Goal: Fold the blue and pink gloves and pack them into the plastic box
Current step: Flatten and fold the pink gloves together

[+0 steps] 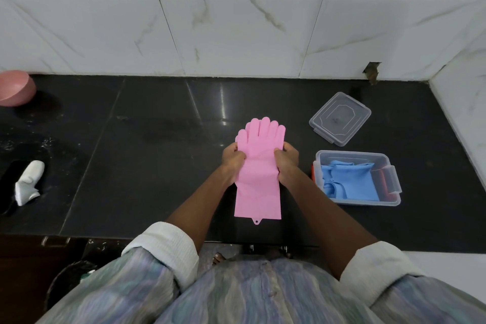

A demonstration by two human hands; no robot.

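Observation:
Pink gloves (259, 166) lie stacked flat on the black counter (147, 166), fingers pointing to the wall, cuffs towards me. My left hand (232, 160) grips their left edge at the palm. My right hand (286, 163) grips the right edge at the same height. To the right stands the clear plastic box (394, 201), and the folded blue gloves (349, 181) lie inside it. The box's clear lid (340, 118) lies on the counter behind the box.
A pink bowl (15, 92) sits at the far left by the tiled wall. A white and black brush (27, 183) lies at the left edge. The wall corner closes in on the right. A dark bin (68, 281) stands below the counter.

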